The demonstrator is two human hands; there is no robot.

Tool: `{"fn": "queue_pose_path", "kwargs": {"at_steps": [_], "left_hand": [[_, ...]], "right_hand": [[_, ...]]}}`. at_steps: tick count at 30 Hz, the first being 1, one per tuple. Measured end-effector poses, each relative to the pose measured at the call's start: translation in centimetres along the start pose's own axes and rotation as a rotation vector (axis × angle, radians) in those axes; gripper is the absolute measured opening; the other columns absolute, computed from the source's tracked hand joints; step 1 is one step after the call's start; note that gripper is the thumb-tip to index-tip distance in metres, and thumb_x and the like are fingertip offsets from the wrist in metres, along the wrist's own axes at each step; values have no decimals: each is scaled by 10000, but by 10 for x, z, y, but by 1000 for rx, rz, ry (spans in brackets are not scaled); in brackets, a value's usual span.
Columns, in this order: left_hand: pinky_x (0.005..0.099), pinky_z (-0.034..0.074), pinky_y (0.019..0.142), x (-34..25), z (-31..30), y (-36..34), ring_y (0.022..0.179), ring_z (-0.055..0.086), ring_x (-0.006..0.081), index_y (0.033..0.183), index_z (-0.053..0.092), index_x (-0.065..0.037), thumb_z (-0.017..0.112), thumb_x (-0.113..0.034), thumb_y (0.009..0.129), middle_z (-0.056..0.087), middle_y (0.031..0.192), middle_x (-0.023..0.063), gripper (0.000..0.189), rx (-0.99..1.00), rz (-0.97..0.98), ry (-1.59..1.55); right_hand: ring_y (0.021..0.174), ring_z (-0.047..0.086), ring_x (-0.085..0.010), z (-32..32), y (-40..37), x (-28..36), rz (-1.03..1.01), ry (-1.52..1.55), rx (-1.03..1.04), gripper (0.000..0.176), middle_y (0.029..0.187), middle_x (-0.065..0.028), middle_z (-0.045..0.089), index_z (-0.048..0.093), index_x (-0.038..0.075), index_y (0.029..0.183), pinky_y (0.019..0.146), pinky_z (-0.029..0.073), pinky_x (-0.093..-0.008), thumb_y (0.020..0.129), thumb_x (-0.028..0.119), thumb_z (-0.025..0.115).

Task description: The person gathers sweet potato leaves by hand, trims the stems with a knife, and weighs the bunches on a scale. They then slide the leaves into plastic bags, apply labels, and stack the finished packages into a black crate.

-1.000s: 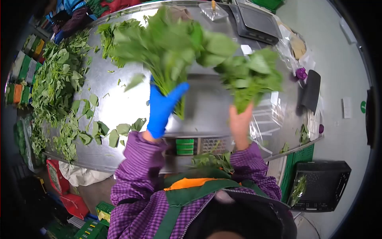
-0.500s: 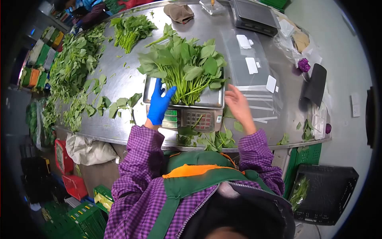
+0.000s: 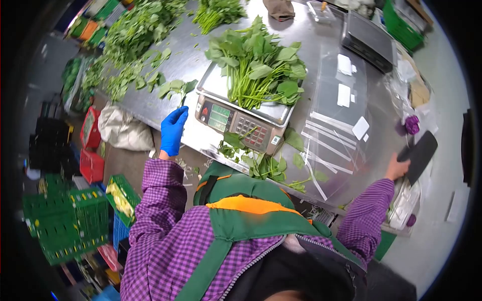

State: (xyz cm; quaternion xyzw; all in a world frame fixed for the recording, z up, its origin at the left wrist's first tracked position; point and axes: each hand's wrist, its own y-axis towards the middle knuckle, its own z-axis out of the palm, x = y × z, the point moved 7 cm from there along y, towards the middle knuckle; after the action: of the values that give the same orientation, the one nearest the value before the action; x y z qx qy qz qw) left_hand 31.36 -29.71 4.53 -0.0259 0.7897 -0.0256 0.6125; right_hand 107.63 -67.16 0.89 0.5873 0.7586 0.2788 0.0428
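My left hand (image 3: 173, 131), in a blue glove, is over the table's near edge, left of the scale. Its fingers are pressed together, with nothing visible in them. Loose leaves (image 3: 178, 88) lie just beyond the fingertips. At the far right, my bare right hand (image 3: 397, 167) has its fingers closed at the near edge of a flat black piece (image 3: 423, 155), whose kind I cannot make out. A bunch of leafy green stems (image 3: 261, 75) rests on the tray of the digital scale (image 3: 238, 123). The scale's display is lit.
Clear plastic bags (image 3: 326, 120) with white labels lie right of the scale. A purple roll (image 3: 411, 124) sits behind the black piece. More greens (image 3: 145, 30) are heaped at the back left. Trimmed leaves (image 3: 266, 165) lie before the scale. A second scale (image 3: 369, 40) stands at the back right.
Both hands have left the sides of the greens on the scale. My left hand drew back and closed; my right hand reached right to the black piece. The view has turned.
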Motion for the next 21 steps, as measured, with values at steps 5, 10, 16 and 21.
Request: {"fn": "queue_pose_path", "kwargs": {"at_steps": [5, 10, 16, 21], "left_hand": [[227, 451, 773, 13, -44, -54, 881, 591, 91, 1099, 647, -12, 645, -135, 861, 667, 1016, 36, 268, -169, -29, 140], [214, 445, 702, 25, -55, -81, 853, 580, 55, 1100, 658, -37, 649, -174, 863, 673, 999, 2, 274, -204, -66, 203], [288, 446, 917, 10, -2, -54, 1006, 581, 172, 1162, 585, 61, 569, -88, 891, 629, 1108, 123, 309, -13, -36, 316], [228, 440, 797, 31, 30, -11, 949, 557, 116, 1177, 585, 39, 572, -120, 900, 621, 1121, 67, 320, 103, -3, 325]], "right_hand": [[1133, 506, -410, 96, 52, -71, 298, 47, 291, 847, 1220, -278, 517, 433, -67, 1256, 974, 405, -433, 709, 525, 693], [1175, 488, -375, 182, 83, -77, 4, -45, 468, 760, 1267, -258, 504, 467, -88, 1247, 1000, 379, -404, 766, 471, 650], [1066, 548, -404, 123, 35, -1, -201, -78, 608, 517, 1111, -242, 596, 605, 5, 1122, 898, 437, -456, 815, 417, 546], [1099, 515, -383, 48, 27, -9, 74, 12, 264, 518, 1169, -229, 543, 528, 16, 1181, 942, 422, -437, 754, 274, 669]]}}
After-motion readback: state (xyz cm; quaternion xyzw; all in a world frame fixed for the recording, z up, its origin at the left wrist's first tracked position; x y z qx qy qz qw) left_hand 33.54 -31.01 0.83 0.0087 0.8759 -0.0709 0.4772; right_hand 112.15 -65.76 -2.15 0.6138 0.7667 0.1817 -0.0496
